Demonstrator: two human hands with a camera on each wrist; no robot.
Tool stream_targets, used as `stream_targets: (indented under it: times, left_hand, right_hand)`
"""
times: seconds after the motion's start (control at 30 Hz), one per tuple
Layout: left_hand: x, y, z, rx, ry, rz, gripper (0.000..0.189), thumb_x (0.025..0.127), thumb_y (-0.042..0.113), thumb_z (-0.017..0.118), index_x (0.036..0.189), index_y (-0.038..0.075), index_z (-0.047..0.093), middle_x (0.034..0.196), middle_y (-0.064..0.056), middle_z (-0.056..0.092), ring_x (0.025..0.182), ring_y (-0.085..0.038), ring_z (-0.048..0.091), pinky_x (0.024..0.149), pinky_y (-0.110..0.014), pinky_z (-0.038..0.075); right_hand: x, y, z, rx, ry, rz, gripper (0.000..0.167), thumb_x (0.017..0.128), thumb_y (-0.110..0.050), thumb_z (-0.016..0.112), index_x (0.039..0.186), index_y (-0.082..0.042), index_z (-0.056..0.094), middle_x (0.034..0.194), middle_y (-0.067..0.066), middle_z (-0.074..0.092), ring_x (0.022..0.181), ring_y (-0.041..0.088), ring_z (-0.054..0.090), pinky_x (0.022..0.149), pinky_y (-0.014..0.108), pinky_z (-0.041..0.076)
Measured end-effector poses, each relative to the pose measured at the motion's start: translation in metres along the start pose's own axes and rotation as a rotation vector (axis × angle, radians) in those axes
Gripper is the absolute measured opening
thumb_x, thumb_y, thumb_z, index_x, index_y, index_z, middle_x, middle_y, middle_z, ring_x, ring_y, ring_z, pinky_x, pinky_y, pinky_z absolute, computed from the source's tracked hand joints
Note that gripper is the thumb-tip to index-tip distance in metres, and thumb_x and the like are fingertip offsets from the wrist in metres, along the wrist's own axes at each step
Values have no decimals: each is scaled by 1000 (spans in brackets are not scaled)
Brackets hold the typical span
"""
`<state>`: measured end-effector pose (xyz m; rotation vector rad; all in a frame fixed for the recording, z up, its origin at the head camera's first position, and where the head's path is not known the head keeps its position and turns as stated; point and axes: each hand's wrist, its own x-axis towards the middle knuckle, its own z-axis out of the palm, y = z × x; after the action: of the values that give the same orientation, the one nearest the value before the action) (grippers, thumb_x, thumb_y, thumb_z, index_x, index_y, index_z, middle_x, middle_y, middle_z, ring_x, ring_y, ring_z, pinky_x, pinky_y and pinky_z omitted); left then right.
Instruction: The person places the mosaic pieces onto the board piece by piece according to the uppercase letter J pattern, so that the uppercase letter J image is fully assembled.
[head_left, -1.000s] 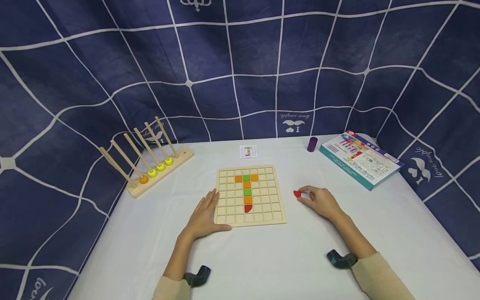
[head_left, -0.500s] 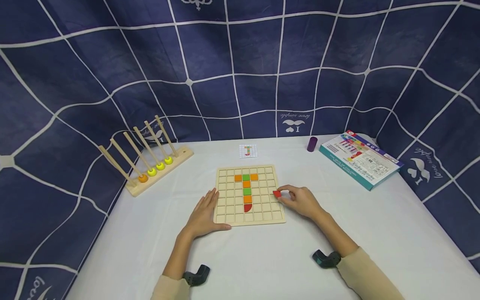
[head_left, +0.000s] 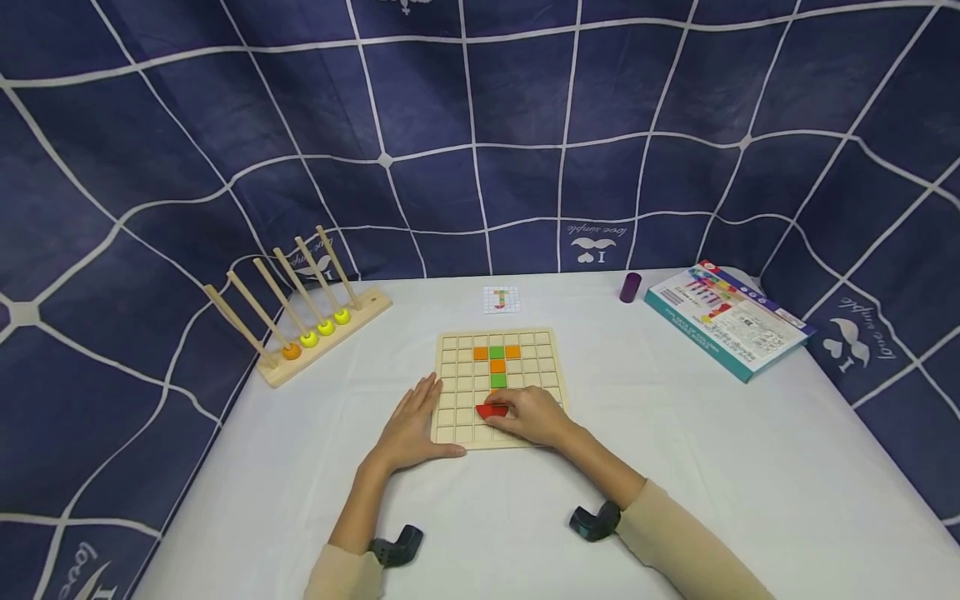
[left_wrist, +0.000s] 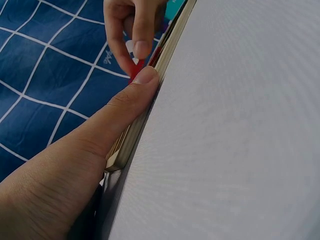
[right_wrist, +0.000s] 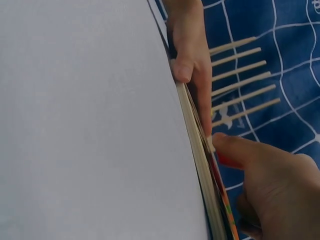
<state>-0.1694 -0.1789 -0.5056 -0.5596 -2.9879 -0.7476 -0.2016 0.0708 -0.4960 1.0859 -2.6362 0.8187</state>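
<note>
A wooden grid board (head_left: 457,393) lies on the white table, with a T-like run of orange and green tiles (head_left: 498,366) set in its cells. My left hand (head_left: 408,429) rests against the board's left side and near corner, fingers extended and thumb along the front edge. Between thumb and fingers, my right hand (head_left: 536,414) pinches a red tile (head_left: 489,411), close over the lower cells of the column. That hand and tile hide the column's lower end. In the right wrist view the red tile (right_wrist: 230,161) shows beneath the fingertips.
A small pattern card (head_left: 502,300) lies behind the board. At the left stands a wooden peg rack (head_left: 337,337) with orange and yellow beads. A purple cylinder (head_left: 631,287) and a flat game box (head_left: 731,318) are at the back right. A dark patterned cloth (head_left: 525,183) hangs behind.
My right hand has carried the red tile leftward from the table beside the board to over the column's lower end. My left hand stays at the board's corner.
</note>
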Motion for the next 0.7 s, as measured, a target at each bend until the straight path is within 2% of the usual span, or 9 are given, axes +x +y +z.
stream_targets:
  times: [0.1, 0.17, 0.3, 0.4, 0.6, 0.7]
  left_hand:
    - [0, 0, 0, -3, -4, -2, 127, 55, 82, 60, 147, 4, 18, 154, -9, 11, 140, -23, 7, 113, -39, 6]
    - [0, -1, 1, 0, -7, -5, 128, 55, 82, 59, 147, 4, 17, 154, -8, 11, 140, -23, 7, 113, -39, 6]
    - [-2, -3, 1, 6, -15, -18, 128, 54, 84, 57, 147, 6, 16, 154, -7, 10, 140, -21, 6, 113, -37, 5]
    - [-2, -3, 1, 10, -14, -19, 128, 54, 84, 57, 147, 6, 17, 154, -6, 10, 140, -21, 6, 113, -37, 5]
    - [-2, -4, 1, 8, -8, -16, 128, 54, 84, 58, 147, 6, 17, 154, -7, 10, 140, -21, 6, 113, -37, 6]
    - [-2, -4, 2, 0, -7, -17, 128, 54, 83, 59, 147, 5, 17, 154, -7, 10, 140, -22, 6, 113, -38, 6]
  right_hand:
    - [1, -1, 6, -11, -8, -1, 29, 81, -41, 69, 101, -19, 70, 67, -16, 58, 47, -2, 34, 46, 15, 33]
    - [1, -1, 8, -16, -5, -5, 29, 80, -40, 70, 101, -19, 70, 66, -16, 58, 47, -1, 35, 46, 15, 35]
    - [1, -1, 10, -16, 3, -1, 30, 80, -40, 70, 101, -19, 70, 57, -18, 47, 46, -1, 33, 44, 16, 33]
    - [1, -2, 11, -12, 5, -1, 29, 80, -40, 70, 101, -20, 70, 55, -19, 43, 46, -1, 33, 44, 16, 31]
    - [1, -2, 10, -19, 4, -7, 31, 79, -40, 71, 101, -19, 70, 53, -18, 42, 45, -2, 31, 43, 15, 29]
    - [0, -1, 10, 12, 2, -14, 33, 79, -40, 71, 103, -19, 70, 54, -18, 43, 44, -3, 26, 42, 15, 26]
